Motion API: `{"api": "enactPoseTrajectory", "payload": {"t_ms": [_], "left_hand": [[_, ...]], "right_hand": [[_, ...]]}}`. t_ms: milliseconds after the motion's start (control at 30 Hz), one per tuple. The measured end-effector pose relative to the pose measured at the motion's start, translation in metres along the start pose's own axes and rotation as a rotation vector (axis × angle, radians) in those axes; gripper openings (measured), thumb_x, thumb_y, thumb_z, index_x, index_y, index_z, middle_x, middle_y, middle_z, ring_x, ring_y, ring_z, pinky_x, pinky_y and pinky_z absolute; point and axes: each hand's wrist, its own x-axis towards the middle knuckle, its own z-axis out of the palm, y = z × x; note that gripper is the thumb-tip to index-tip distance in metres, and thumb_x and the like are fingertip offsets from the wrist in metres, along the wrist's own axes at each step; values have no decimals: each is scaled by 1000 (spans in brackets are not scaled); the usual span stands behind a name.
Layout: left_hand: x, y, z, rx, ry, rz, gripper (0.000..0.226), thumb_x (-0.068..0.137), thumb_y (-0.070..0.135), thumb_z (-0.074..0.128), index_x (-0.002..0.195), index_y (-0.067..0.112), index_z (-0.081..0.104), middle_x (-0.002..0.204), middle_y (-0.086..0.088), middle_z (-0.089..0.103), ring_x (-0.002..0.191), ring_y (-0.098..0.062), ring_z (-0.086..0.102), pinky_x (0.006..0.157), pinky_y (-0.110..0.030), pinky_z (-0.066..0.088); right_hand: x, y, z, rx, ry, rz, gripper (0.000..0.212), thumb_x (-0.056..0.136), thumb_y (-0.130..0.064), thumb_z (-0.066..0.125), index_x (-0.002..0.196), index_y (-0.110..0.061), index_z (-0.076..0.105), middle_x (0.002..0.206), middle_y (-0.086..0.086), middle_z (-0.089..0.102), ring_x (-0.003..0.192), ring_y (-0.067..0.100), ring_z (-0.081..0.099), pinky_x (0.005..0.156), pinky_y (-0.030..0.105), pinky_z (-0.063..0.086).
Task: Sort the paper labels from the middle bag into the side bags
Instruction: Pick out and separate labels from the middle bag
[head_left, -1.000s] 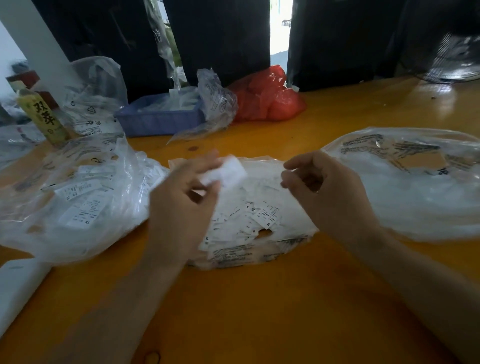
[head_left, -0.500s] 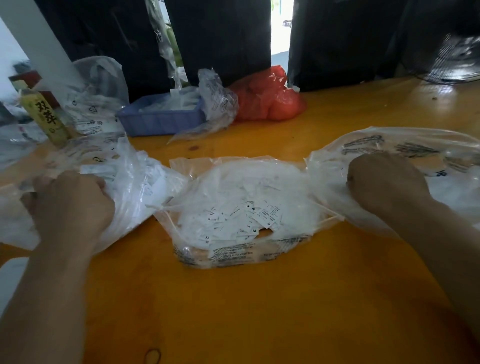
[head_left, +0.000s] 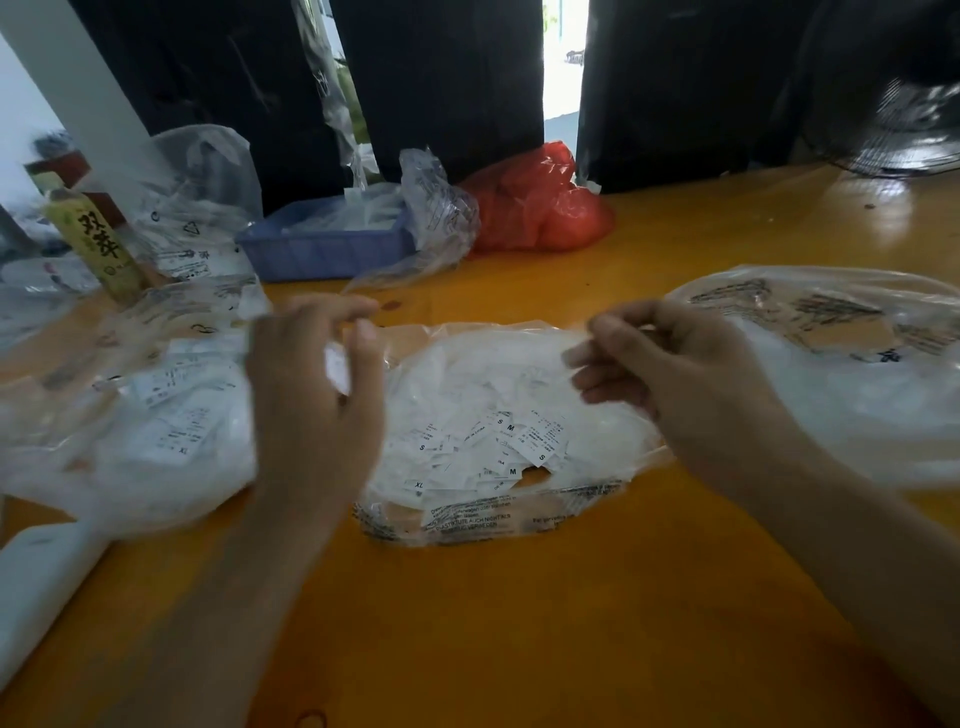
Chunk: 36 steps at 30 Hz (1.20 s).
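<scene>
The middle bag (head_left: 467, 519) is clear plastic and lies open on the orange table, full of small white paper labels (head_left: 498, 447) printed with S, M and XL. My left hand (head_left: 311, 410) hovers over its left edge with fingers loosely curled. A white patch shows between thumb and fingers, and motion blur hides whether it is a held label. Over the bag's right upper edge my right hand (head_left: 670, 374) hangs with curled fingers, thumb and forefinger apart, nothing visible in it. The left side bag (head_left: 130, 431) and the right side bag (head_left: 841, 374) flank the middle one, both holding labels.
At the back stand a blue tray (head_left: 322, 249), a crumpled clear bag (head_left: 436, 223), a red plastic bag (head_left: 535, 208) and a green-labelled bottle (head_left: 98, 244). A white flat object (head_left: 36, 582) lies at the near left edge. A fan (head_left: 904, 124) sits at the far right.
Half a second ago each hand was down in its side bag. Both have since come back inward and now hover over the middle bag.
</scene>
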Motion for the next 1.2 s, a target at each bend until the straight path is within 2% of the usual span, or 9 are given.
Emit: {"api": "enactPoseTrajectory", "payload": {"t_ms": [100,167,233,333,633,800,900,1000,1200], "left_hand": [[-23,28,23,-404,-420,-259,53,95,70,40,130,34,58,115,24,63,100,7,63,78,-5,48],[-35,30,34,-594,-624,-433,62,84,81,48,133,43,57,115,21,70,103,5,69,81,-12,55],[-42,26,42,-796,-683,-518,51,89,70,64,129,39,68,116,12,77,107,-8,75,88,-27,61],[-46,27,46,-919,-653,-568,30,95,49,71,119,34,80,114,1,81,109,-17,76,89,-24,60],[-41,32,42,-961,-592,-759,26,105,34,59,117,29,82,122,8,78,112,-12,74,88,-27,61],[-38,33,41,-1025,-529,-818,30,92,43,66,108,26,85,117,5,80,101,-8,73,85,-25,59],[-36,30,41,-1067,-482,-826,33,80,48,71,102,28,86,110,8,80,90,-4,69,79,-24,58],[-35,28,42,-1095,-436,-825,31,74,47,75,94,26,87,106,7,79,90,-6,66,77,-25,57],[-36,26,40,-1152,-457,-863,19,88,34,71,93,22,85,106,-3,80,93,-13,74,76,-25,60]], "right_hand": [[-9,13,21,193,-143,97,31,89,-25,67,108,-1,66,98,19,76,84,30,74,74,31,60],[-11,17,29,255,-160,123,30,88,-23,68,107,1,66,93,20,75,79,29,73,71,31,60],[-11,19,33,263,-148,130,28,87,-21,68,106,0,68,87,19,75,75,29,72,70,32,60],[-12,20,31,189,-111,107,17,90,-16,69,102,-4,71,80,16,73,69,25,69,64,28,58],[-12,25,26,-71,-40,17,7,95,-26,70,96,-26,76,69,6,67,62,21,60,66,30,51],[-12,20,28,-199,-139,78,29,84,-53,71,106,-34,68,78,-15,67,54,3,56,54,18,46],[-15,20,33,-422,-204,76,12,91,-42,70,91,-30,70,71,-17,70,50,-1,55,50,14,43],[-18,21,35,-456,-161,41,22,98,-39,64,83,-24,70,59,-16,67,43,-1,50,45,12,38],[-17,19,35,-453,-101,-21,19,100,-37,61,86,-26,68,55,-16,61,41,1,46,44,13,36]]}}
